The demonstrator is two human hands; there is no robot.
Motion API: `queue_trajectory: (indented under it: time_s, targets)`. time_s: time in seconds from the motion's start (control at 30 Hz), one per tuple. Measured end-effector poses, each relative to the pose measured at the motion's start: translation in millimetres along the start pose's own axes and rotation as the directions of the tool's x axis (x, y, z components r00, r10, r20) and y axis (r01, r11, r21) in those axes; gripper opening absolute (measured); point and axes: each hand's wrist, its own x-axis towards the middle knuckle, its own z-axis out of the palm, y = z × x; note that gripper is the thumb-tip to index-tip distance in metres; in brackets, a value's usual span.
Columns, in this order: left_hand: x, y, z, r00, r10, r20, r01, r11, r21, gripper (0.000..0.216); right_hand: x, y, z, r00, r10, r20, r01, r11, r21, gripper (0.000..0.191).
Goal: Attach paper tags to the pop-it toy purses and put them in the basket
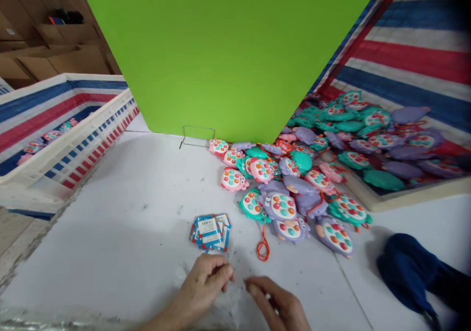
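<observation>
My left hand point(204, 284) and my right hand point(274, 301) rest low on the white table point(121, 213), fingers curled and pinched toward each other over a clear plastic bag point(231, 299). What the fingertips grip is hard to make out; it looks like the thin plastic. Just beyond the left hand lies a small stack of blue and white cards point(210, 232). Farther out sits a heap of pink, purple and teal toy game consoles point(283, 193), one with an orange lanyard point(262, 247) trailing toward me.
A large green panel point(228, 51) covers the middle background. A striped bin point(405, 100) at right spills more toys. Another striped crate point(62, 139) stands at left, with cardboard boxes behind it. A dark blue cloth point(408, 269) lies at the right. A wire stand point(196, 137) sits by the panel.
</observation>
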Motion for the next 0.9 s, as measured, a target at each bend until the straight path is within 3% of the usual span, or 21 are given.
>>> queue_trajectory:
  time_s: [0.17,0.4,0.47,0.53,0.63,0.7,0.9]
  targets:
    - [-4.0,6.0,1.2,0.998,-0.001,0.056,-0.001,0.999,0.046,0.031,30.5,-18.7,3.9,0.997,0.067,0.027,-0.072,0.953,0.293,0.036]
    - [-2.7,-3.5,4.3,0.998,-0.002,0.057,-0.004,0.996,0.094,0.026,43.5,-18.8,16.9,0.991,0.101,0.084,-0.128,0.886,0.446,0.031]
    - [-0.4,-7.3,-2.4,0.997,0.077,0.015,-0.078,0.980,0.182,0.023,41.7,-21.9,10.8,0.986,0.143,0.086,-0.167,0.848,0.503,0.030]
    - [5.4,-10.1,-14.2,0.972,0.211,-0.104,-0.161,0.920,0.358,0.015,39.2,-23.4,2.5,0.979,0.200,0.035,-0.186,0.820,0.541,0.027]
    - [19.8,-13.8,-34.8,0.910,0.334,-0.246,-0.107,0.763,0.638,0.035,37.0,-17.7,-8.3,0.972,0.232,-0.038,-0.179,0.837,0.517,0.027]
    - [29.8,-17.4,-44.8,0.914,0.323,-0.246,-0.044,0.681,0.731,0.046,37.2,-8.8,-11.1,0.978,0.201,-0.059,-0.151,0.874,0.463,0.028]
    - [41.0,-30.9,-52.5,0.923,0.327,-0.203,-0.056,0.635,0.770,0.045,42.8,13.6,-0.2,0.989,0.132,-0.064,-0.105,0.940,0.324,0.028]
